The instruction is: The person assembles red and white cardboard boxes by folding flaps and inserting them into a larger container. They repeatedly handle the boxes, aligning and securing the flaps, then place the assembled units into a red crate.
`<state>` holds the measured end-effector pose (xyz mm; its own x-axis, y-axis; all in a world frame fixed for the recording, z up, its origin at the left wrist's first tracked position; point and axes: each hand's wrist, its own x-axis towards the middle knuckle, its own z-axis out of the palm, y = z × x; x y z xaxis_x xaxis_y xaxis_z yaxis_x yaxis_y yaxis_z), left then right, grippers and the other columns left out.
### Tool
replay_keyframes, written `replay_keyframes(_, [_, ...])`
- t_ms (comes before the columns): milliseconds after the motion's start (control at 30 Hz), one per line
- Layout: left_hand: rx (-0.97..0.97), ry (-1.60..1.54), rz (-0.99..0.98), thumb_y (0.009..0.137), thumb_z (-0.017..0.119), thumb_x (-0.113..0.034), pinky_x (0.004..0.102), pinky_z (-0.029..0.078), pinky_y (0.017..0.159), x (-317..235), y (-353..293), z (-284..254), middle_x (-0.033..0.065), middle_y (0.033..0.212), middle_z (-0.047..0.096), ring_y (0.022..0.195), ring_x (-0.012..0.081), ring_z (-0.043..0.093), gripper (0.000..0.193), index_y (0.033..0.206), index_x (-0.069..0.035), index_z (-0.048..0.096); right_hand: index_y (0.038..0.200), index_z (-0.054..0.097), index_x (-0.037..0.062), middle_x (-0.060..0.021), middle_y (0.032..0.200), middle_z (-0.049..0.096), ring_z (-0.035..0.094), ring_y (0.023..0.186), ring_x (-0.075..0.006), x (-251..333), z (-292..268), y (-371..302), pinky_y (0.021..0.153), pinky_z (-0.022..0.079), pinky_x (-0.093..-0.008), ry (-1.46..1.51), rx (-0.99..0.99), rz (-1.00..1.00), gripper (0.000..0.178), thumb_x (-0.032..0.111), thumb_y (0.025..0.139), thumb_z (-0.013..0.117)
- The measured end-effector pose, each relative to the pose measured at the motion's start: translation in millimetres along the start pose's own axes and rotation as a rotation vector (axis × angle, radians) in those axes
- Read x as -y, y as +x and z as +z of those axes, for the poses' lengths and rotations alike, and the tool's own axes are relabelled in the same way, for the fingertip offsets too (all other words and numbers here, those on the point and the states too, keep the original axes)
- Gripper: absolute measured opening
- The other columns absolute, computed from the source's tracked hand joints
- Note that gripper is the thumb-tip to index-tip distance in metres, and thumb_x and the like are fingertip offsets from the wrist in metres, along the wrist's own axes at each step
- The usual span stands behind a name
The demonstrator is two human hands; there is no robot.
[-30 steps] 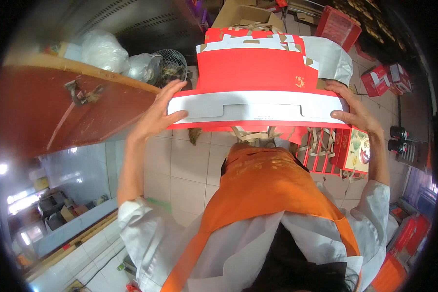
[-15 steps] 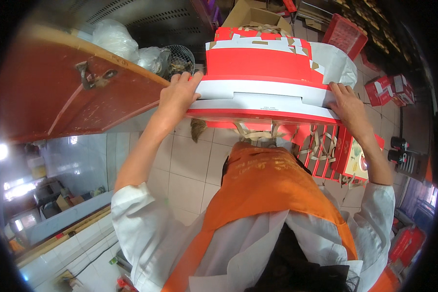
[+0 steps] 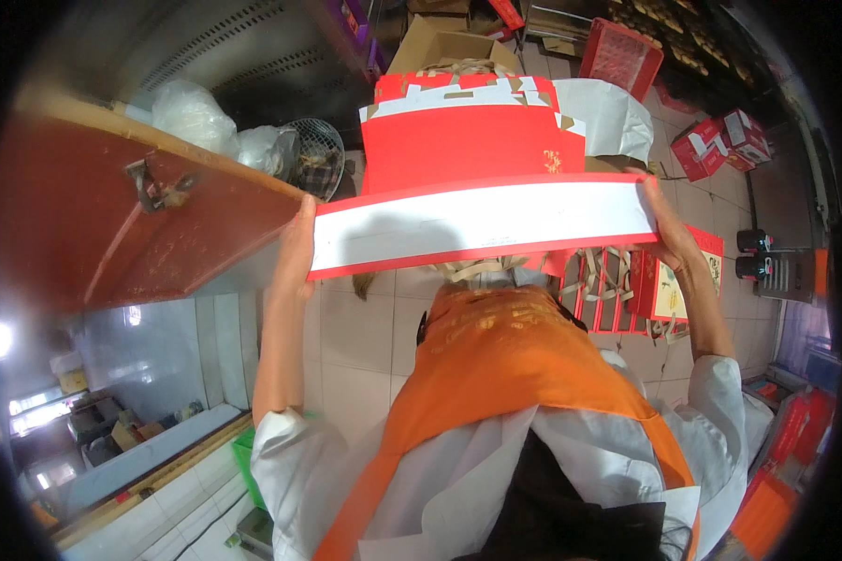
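A long red cardboard gift box (image 3: pixel 496 217) is held up in front of my chest, its white, red-edged narrow side facing up toward me. My left hand (image 3: pixel 298 245) is pressed against its left end, fingers mostly hidden by the edge. At the opposite end my right hand (image 3: pixel 666 220) grips the corner, with the fingers partly behind the box. Just beyond it rises a stack of red cardboard boxes (image 3: pixel 458 145) with white edges and tan cord handles on top.
On the left juts a worn reddish-brown board (image 3: pixel 94 206) with a metal latch. Plastic bags (image 3: pixel 192 117) and a wire basket (image 3: pixel 316 154) lie behind it. Red boxes with cord handles (image 3: pixel 678 285) stand on the tiled floor at right. An open carton (image 3: pixel 454 42) and red crate (image 3: pixel 622 58) are farther back.
The box's two white flaps with a gap between them now appear as one flat white side. Both hands have shifted from the top edge to the box's ends, and the box sits slightly lower.
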<state>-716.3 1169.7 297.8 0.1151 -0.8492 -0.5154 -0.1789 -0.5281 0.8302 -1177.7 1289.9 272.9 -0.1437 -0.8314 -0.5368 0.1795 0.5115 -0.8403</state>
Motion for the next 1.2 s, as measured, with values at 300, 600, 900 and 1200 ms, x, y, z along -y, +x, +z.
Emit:
replay_keyframes(300, [0.313, -0.536, 0.99, 0.083, 0.037, -0.07, 0.0451, 0.023, 0.111, -25.0, -16.8, 6.5, 0.006, 0.15, 0.02, 0.137, 0.0242, 0.022, 0.09, 0.143, -0.004, 0.023, 0.13, 0.043, 0.0108, -0.0102, 0.148, 0.026, 0.027, 0.136, -0.0237, 18.4, -58.6, -5.2, 0.107, 0.029, -0.0418, 0.614, 0.065, -0.932, 0.064, 0.058, 0.088, 0.046])
replay_keyframes(600, [0.462, -0.314, 0.676, 0.081, 0.064, -0.049, 0.0421, 0.026, 0.108, -3.9, 101.2, 32.0, 0.01, 0.146, 0.025, 0.134, 0.0236, 0.026, 0.093, 0.147, -0.012, 0.009, 0.143, 0.026, 0.0079, -0.0059, 0.145, 0.03, 0.032, 0.13, -0.0165, 7.7, -89.9, 77.5, 0.104, 0.031, -0.0329, -0.201, -0.046, -0.537, 0.084, 0.04, 0.079, 0.068])
replay_keyframes(900, [-0.402, 0.254, 1.103, 0.087, 0.058, -0.019, 0.0422, 0.023, 0.108, 3.9, 63.4, 80.9, 0.0184, 0.144, 0.027, 0.132, 0.0331, 0.028, 0.061, 0.137, 0.002, 0.03, 0.138, 0.034, 0.0049, -0.0056, 0.128, 0.048, 0.046, 0.114, -0.016, -34.9, -62.7, 86.7, 0.098, 0.037, -0.0318, -0.089, -0.082, -0.524, 0.077, 0.026, 0.076, 0.074])
replay_keyframes(1200, [0.356, 1.182, 1.0, 0.092, 0.047, -0.04, 0.0414, 0.047, 0.063, -41.7, 32.3, 176.6, 0.0108, 0.066, 0.061, 0.064, 0.0282, 0.062, 0.039, 0.076, -0.007, 0.062, 0.135, 0.037, 0.003, -0.0101, 0.136, 0.041, 0.043, 0.12, -0.0192, -21.6, -50.9, 75.7, 0.1, 0.037, -0.0321, -0.258, -0.269, -0.649, 0.064, 0.022, 0.083, 0.067])
